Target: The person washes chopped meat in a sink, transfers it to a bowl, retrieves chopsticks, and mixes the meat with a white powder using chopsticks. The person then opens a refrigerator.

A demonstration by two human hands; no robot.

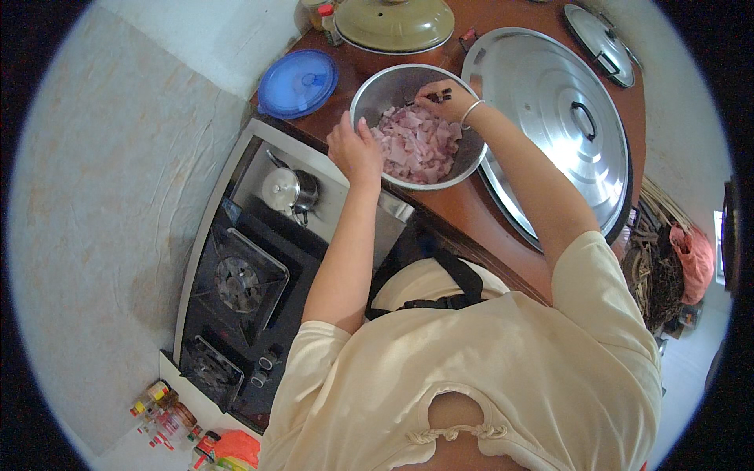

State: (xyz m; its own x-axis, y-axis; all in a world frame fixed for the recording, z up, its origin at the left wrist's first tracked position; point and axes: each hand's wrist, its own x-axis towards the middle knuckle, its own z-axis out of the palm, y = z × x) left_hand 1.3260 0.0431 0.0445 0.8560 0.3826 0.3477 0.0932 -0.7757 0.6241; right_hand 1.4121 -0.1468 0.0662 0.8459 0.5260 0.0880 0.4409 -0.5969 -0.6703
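Observation:
A metal bowl [425, 185] holds a heap of raw sliced meat [415, 147], pale pink in colour. My left hand [355, 147] grips the bowl's near left rim, thumb inside and fingers outside. Over the far right part of the bowl is my right hand [446, 101], its fingers closed around dark sticks [439, 96] that look like chopsticks. Their short ends poke out above the hand. The lower ends reach towards the meat and are mostly hidden by my fingers.
A large domed metal lid [548, 118] lies right of the bowl. Behind stands a pot with an olive lid [394, 23]; a blue plastic lid [298, 83] lies left. Nearer left are a gas stove [238, 285] and a small metal pot [288, 189]. Bottles [168, 412] stand at lower left.

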